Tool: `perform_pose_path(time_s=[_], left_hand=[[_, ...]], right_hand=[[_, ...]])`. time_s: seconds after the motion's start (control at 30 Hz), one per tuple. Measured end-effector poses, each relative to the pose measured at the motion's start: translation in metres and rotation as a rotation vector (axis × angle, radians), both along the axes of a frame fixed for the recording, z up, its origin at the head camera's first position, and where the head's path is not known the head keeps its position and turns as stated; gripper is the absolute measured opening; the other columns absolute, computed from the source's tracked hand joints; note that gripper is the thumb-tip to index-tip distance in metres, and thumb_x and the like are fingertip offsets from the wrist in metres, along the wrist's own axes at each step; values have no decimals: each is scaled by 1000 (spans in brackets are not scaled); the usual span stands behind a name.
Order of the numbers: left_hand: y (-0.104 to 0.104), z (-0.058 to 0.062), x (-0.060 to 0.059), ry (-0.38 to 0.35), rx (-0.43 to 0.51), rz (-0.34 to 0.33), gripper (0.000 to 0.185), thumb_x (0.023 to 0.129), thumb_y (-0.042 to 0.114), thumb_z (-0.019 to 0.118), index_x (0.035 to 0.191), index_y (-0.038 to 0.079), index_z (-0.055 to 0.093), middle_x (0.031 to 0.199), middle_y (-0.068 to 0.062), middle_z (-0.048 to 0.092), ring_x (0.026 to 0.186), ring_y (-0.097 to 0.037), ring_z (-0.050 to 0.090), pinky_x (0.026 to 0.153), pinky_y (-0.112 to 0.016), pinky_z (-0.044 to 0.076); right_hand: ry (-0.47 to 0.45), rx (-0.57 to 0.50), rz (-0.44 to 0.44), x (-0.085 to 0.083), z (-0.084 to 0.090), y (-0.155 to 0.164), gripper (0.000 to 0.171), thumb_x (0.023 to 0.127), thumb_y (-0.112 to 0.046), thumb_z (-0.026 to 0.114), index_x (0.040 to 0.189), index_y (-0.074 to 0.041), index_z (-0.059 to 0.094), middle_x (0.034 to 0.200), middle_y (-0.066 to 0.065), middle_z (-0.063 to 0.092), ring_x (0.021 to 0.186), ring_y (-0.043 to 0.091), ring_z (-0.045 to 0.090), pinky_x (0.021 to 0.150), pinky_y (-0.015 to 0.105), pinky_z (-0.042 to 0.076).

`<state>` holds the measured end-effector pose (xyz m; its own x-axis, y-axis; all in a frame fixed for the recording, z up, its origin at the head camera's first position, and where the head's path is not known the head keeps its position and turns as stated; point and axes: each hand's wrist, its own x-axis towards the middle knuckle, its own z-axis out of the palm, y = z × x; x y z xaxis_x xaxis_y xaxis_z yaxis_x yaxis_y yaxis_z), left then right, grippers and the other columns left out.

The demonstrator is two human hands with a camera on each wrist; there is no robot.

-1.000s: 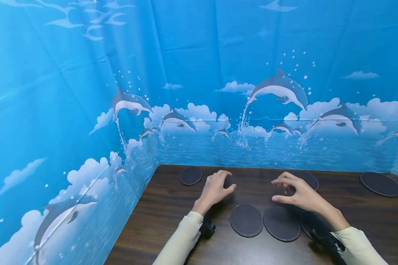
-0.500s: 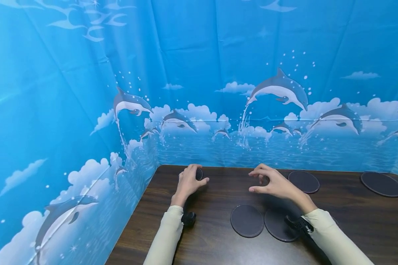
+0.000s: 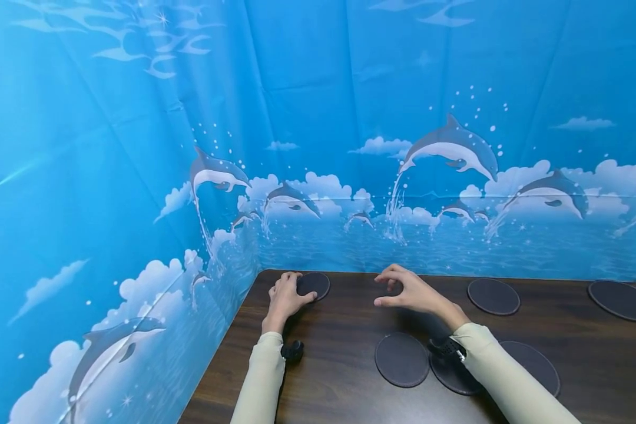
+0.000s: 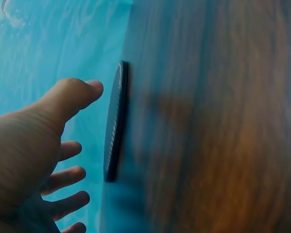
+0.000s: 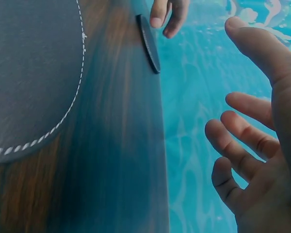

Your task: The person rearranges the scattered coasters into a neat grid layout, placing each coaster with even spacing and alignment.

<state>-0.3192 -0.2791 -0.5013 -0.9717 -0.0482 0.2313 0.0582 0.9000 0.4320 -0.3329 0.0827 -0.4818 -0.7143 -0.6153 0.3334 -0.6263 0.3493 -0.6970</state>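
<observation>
My left hand [image 3: 285, 299] is over the far left of the table, beside a small round black coaster [image 3: 318, 287]. In the left wrist view, its thumb and fingers are spread, with a gap between them and the coaster [image 4: 117, 124]. My right hand [image 3: 416, 292] hovers above the middle of the table with loosely bent fingers and nothing in them. Below and nearer lie another round coaster [image 3: 401, 360] and one [image 3: 451, 374] partly hidden by the right wrist. In the right wrist view a large coaster [image 5: 34, 73] shows white edge stitching.
Further round coasters lie at the right: one near the sleeve [image 3: 532, 366], one at the back [image 3: 494, 296] and one in the far right corner [image 3: 624, 301]. The dark wooden table [image 3: 339, 377] meets a blue dolphin-printed curtain [image 3: 318, 118] at its back and left edges.
Both hands have moved left above the table. The left hand has reached the small far-left coaster, and the right hand has left the back coaster's front. The coasters have not moved on the table.
</observation>
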Motion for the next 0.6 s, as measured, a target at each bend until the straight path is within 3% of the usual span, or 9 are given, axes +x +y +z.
perform_pose_path(time_s=[0.33, 0.6], left_hand=[[-9, -5, -4, -65, -16, 21, 74, 88, 45, 80, 145, 5, 54, 146, -22, 43, 130, -46, 41, 104, -70, 27], [-15, -5, -3, -111, -10, 30, 81, 88, 48, 79, 147, 1, 50, 150, -24, 39, 134, -48, 37, 106, -69, 24]], right_hand=[[-66, 57, 44, -19, -5, -25, 56, 90, -43, 79, 133, -11, 65, 131, 9, 54, 110, 33, 56, 83, 48, 49], [-97, 129, 23, -32, -17, -39, 62, 90, -44, 79, 134, -4, 63, 136, 11, 52, 120, 33, 54, 94, 54, 48]])
